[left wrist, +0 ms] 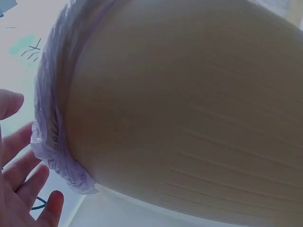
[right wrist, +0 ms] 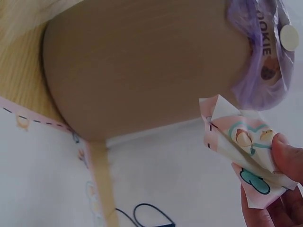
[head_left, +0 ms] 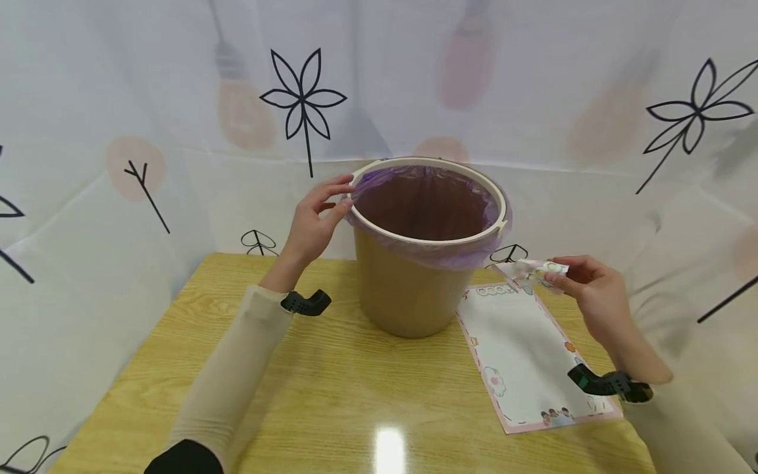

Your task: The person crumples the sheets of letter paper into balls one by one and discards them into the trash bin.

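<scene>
A brown trash can [head_left: 408, 296] stands on the wooden table, lined with a purple plastic bag [head_left: 456, 258] that folds over its rim under a cream ring [head_left: 426, 242]. My left hand [head_left: 316, 220] touches the left side of the rim, fingers spread and lightly bent; in the left wrist view its fingertips are right at the bag's folded edge. To the right of the can, my right hand [head_left: 595, 296] pinches a crumpled piece of patterned paper [right wrist: 246, 146] between thumb and fingers. Pink edging and small cartoon drawings show on that paper.
A flat sheet of paper [head_left: 527, 355] with a pink decorated border lies right of the can, beneath the right hand. Behind the wooden table [head_left: 320, 395] hangs a white cloth [head_left: 379, 79] printed with flowers. The word "COOKIE" shows partly through the bag in the right wrist view.
</scene>
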A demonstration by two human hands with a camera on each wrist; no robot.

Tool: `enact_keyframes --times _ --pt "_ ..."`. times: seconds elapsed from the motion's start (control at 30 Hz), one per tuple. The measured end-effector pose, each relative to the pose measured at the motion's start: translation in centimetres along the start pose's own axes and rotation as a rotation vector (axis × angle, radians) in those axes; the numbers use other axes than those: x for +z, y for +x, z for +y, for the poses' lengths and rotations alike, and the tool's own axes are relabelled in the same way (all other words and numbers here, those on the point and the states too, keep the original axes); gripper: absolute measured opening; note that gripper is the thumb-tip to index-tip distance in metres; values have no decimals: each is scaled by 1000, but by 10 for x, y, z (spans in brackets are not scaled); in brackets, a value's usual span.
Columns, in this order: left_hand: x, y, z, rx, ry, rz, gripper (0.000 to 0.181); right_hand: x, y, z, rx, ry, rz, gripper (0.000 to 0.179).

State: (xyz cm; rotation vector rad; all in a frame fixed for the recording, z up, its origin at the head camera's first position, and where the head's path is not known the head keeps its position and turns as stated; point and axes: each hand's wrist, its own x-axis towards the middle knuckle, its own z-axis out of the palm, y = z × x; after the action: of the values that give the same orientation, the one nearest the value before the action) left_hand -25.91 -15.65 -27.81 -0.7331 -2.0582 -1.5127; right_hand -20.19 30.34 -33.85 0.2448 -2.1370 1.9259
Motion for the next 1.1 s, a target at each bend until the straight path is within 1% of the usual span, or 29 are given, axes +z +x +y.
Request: enact_keyframes --times 0.03,0.13,0.23,0.33,0.47,0.57,0.7,0.9,1.07,1.1 --pt "0 1 0 7 2 -11 25 0 3 -3 -6 -13 2 18" --pt "2 4 -1 20 20 -27 19 -1 11 -11 -16 -8 7 20" --pt "4 4 0 26 13 -17 15 -2 19 -21 -37 -41 21 21" --pt "7 1 12 26 -25 1 15 -3 26 -33 -57 -33 29 23" --pt "10 -3 27 7 -86 25 16 -7 36 -47 -68 -30 39 25" --pt "12 -5 27 -1 -113 42 16 -10 43 -55 -81 -16 34 25" --pt "14 -6 25 5 -138 52 17 -13 51 -67 -102 0 35 26" --pt "16 -6 23 18 -143 64 17 -14 63 -86 -110 47 43 29" --pt "16 -6 20 25 -151 70 17 -9 75 -101 -111 25 25 30" --pt "16 -5 15 32 -155 72 17 -7 78 -104 -115 16 20 30"
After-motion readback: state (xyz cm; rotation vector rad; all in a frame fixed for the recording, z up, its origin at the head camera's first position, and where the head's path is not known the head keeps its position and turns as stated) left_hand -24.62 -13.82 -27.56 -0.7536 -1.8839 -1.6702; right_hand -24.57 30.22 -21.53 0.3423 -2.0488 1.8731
